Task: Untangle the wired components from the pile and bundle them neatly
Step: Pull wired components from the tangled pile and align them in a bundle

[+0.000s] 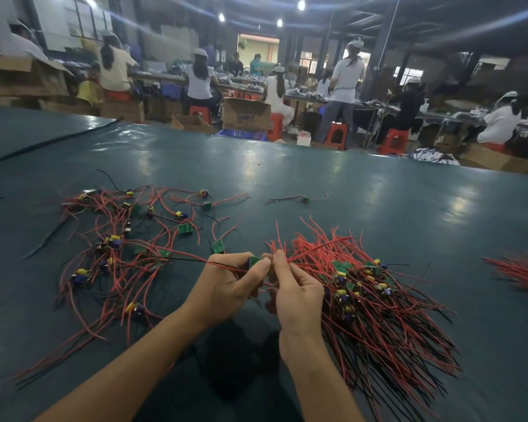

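A tangled pile (pixel 125 248) of small green circuit boards with red and black wires spreads over the left of the green table (pixel 363 193). My left hand (pixel 229 287) pinches one small board (pixel 255 261) whose red and black leads trail left toward the pile. Touching it, my right hand (pixel 296 293) pinches red wires that run right into a gathered bundle (pixel 375 303) of boards and wires lying beside my right forearm.
One loose wired board (pixel 305 198) lies alone farther back. Another red wire bunch (pixel 521 272) sits at the right edge. A black strap (pixel 43 144) crosses the far left. Beyond the table, people sit on red stools among cardboard boxes.
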The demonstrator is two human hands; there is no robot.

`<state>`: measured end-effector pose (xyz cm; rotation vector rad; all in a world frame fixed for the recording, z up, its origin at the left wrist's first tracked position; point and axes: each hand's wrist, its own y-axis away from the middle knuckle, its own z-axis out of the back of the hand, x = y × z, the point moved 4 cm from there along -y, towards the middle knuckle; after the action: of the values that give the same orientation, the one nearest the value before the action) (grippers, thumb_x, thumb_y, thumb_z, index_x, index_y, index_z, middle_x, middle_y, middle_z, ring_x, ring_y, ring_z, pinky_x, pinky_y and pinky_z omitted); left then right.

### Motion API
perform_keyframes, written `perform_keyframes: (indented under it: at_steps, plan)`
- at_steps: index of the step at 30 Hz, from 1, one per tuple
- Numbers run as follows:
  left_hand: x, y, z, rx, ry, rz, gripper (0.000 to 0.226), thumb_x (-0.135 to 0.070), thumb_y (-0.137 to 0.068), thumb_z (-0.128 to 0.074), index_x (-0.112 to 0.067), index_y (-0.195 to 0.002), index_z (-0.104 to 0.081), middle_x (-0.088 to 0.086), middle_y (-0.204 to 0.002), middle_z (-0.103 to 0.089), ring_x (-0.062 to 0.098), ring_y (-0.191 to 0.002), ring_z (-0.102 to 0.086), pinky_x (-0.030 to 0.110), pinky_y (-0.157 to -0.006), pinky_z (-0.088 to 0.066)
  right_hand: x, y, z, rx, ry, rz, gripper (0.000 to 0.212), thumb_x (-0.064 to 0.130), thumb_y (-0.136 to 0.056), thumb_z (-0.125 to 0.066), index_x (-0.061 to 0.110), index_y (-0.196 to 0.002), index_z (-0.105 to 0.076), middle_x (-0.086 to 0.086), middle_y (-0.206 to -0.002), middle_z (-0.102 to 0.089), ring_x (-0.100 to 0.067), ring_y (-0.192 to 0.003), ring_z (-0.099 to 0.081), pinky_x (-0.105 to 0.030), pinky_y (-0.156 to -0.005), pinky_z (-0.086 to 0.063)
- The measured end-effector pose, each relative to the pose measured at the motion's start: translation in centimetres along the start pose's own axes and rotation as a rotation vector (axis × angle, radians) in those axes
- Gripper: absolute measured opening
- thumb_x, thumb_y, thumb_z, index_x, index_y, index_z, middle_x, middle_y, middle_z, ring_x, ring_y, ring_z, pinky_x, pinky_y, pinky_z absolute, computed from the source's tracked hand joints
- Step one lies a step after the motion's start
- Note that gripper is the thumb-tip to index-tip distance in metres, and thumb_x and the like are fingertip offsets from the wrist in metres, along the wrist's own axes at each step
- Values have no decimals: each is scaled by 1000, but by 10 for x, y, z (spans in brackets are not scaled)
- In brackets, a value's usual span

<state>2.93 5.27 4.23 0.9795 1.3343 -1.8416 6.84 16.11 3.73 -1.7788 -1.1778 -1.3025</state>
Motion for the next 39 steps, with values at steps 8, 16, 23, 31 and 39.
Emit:
perform_keyframes:
  at_steps: [8,16,23,31,39]
  plan:
    - [-17,-2,4,-16,-37,-59,48,-26,-90,-56,4,-52,-48,13,-46,-49,17,-44,-44,24,-48,-37,17,-21,42,-272,-216,-78,25,22,-94,-64,12,-77,-78,8,-52,-47,-3,-37,-31,-17,-33,-28]
    - [-12,-6,7,-18,99,32,42,-25,-94,-61,-1,-59,-62,9,-56,-64,13,-48,-55,17,-50,-41,21,-25,48,-282,-307,-19,27,24,-96,-62,15,-76,-77,10,-52,-50,-4,-39,-28,-17,-35,-26]
    - [7,-12,28,-373,587,444,31,-43,-67,-72,-15,-79,-70,4,-77,-74,7,-51,-57,16,-42,-42,23,-16,27,-30,-168,121,20,20,-91,-66,20,-76,-80,3,-60,-61,-5,-41,-33,-17,-36,-26]
    - [12,-16,31,-272,950,634,26,-39,-89,-56,-16,-83,-65,-8,-60,-47,4,-44,-37,14,-39,-32,14,-14,17,63,14,179,34,-9,-91,-57,20,-95,-75,-3,-76,-73,-5,-47,-49,-15,-43,-40]
    - [-3,1,0,377,600,768,27,-35,-66,-58,-16,-46,-55,-4,-41,-33,11,-36,-33,21,-40,-31,0,-4,0,162,136,-36,28,33,-92,-65,19,-73,-80,8,-54,-60,-6,-49,-52,-23,-50,-44]
